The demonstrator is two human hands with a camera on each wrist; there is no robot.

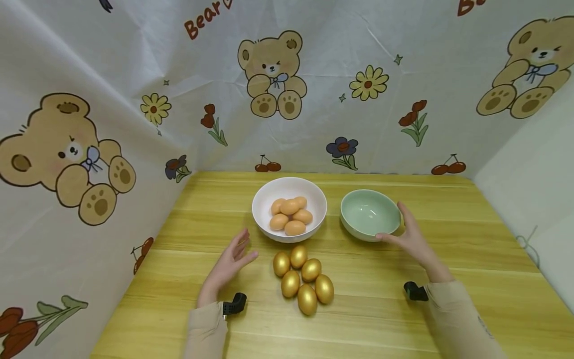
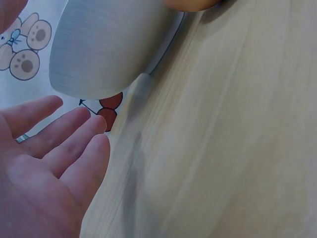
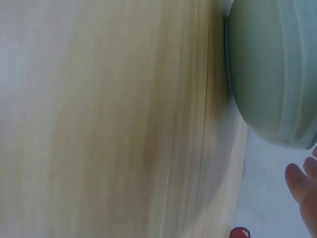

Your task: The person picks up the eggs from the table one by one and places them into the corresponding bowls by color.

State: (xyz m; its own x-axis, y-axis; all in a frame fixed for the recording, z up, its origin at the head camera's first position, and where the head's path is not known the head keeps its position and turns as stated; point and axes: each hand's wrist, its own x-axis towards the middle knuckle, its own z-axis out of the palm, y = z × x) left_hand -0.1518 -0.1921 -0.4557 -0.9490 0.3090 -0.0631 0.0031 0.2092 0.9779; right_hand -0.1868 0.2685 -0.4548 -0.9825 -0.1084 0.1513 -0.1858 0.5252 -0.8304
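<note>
The white bowl [image 1: 257, 212] stands on the table with several light-brown eggs [image 1: 295, 228] inside. Several gold eggs [image 1: 311, 269] lie grouped on the wood just in front of it. My left hand [image 1: 228, 267] hovers left of the gold eggs with nothing in it; the left wrist view shows its fingers [image 2: 81, 161] extended below the bowl's outer wall, apart from it. At the right stands a green bowl [image 1: 369, 215] with nothing inside. My right hand [image 1: 410, 237] is spread around that bowl's right side, thumb and fingers at the rim; whether they touch it is unclear.
Light wooden table boards [image 1: 358, 319] carry everything. A bear-print cloth [image 1: 314, 134] hangs behind and along the left side, and a plain white surface [image 1: 533, 169] borders the right. Black wrist devices [image 1: 235, 304] sit at both cuffs.
</note>
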